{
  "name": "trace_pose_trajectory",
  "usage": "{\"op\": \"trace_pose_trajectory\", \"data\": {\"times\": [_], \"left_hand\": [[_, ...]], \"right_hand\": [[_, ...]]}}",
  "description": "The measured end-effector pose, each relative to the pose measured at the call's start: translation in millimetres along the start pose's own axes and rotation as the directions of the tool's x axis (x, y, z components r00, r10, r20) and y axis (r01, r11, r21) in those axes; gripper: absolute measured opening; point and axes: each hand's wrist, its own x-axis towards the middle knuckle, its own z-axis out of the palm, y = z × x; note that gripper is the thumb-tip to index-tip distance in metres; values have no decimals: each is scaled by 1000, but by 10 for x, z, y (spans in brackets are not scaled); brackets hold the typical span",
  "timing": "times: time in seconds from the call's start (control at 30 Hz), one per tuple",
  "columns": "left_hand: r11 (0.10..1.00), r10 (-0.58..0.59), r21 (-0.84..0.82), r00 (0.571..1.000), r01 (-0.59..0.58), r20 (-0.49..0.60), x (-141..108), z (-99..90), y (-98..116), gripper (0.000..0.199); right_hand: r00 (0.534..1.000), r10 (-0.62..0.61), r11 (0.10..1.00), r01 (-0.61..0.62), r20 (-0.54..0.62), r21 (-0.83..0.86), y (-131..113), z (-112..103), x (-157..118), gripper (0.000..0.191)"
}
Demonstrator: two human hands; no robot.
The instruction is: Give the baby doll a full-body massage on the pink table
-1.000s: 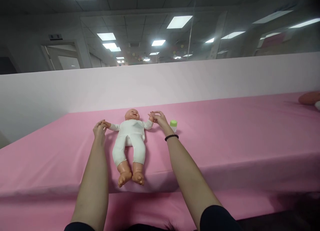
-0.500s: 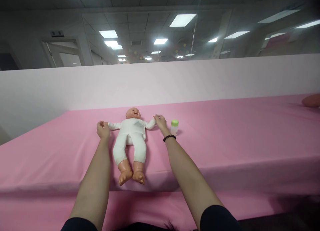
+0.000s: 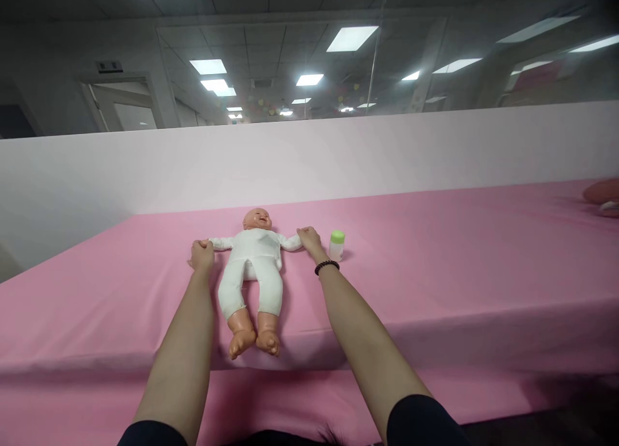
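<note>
A baby doll [image 3: 250, 259] in a white cloth body lies face up on the pink-covered table [image 3: 435, 259], its arms spread and its feet toward me. My left hand [image 3: 202, 254] is closed round the doll's hand on the left side. On the other side my right hand [image 3: 309, 238], with a dark bead bracelet at the wrist, is closed round the doll's other hand. The doll's hands are hidden in my fingers. Just right of my right wrist stands a small clear bottle [image 3: 336, 249] with a green cap.
A low white wall [image 3: 309, 159] runs along the table's back edge, with glass above it. Part of another skin-coloured object [image 3: 602, 191] lies at the far right edge. The table's front edge is below the doll's feet.
Both my hands have closed further round the doll's hands, and the doll's arm on the right lies slightly lower. At the far right, a little more of the skin-coloured object shows.
</note>
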Motion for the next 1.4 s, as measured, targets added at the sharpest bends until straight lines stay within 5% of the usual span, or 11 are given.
{"op": "trace_pose_trajectory", "data": {"times": [0.2, 0.3, 0.43, 0.57, 0.7, 0.9, 1.03, 1.2, 1.3, 1.37, 1.4], "left_hand": [[889, -141, -457, 966, 27, -218, 58, -4, 111, 71], [825, -161, -564, 973, 42, -163, 106, 14, 128, 54], [796, 55, -594, 990, -120, -128, 120, 47, 140, 35], [807, 340, -533, 938, -254, 69, 30, 19, 178, 36], [865, 465, -398, 783, -304, 412, -65, -81, 221, 43], [931, 364, -184, 742, -316, 564, -31, -218, 184, 40], [943, 315, -128, 698, -308, 643, -13, -236, 157, 27], [929, 234, 85, 750, -360, 619, -34, -306, 247, 25], [901, 328, 63, 771, -429, 546, -11, -374, 329, 29], [887, 440, -103, 754, -450, 487, 49, -378, 367, 33], [876, 480, -206, 752, -436, 452, 98, -359, 379, 36]], "right_hand": [[997, -22, 924, 49, -74, 379, -153, -29, 41, 62], [983, -178, 821, 126, 41, 557, -235, -51, -18, 44], [875, -429, 656, 131, 224, 743, -307, -103, -140, 39], [687, -503, 768, 79, 524, 635, -331, -182, -232, 40], [478, -445, 880, 79, 757, 468, -299, -231, -238, 36], [386, -259, 960, 205, 886, 191, -260, -209, -172, 33], [282, -102, 968, 248, 954, 31, -284, -94, -174, 28], [242, -86, 969, 247, 967, 24, -313, -101, -190, 29], [247, -198, 959, 250, 948, 135, -342, -262, -222, 34], [295, -356, 929, 209, 886, 304, -390, -343, -239, 36], [356, -438, 899, 184, 826, 397, -427, -350, -234, 37]]}}
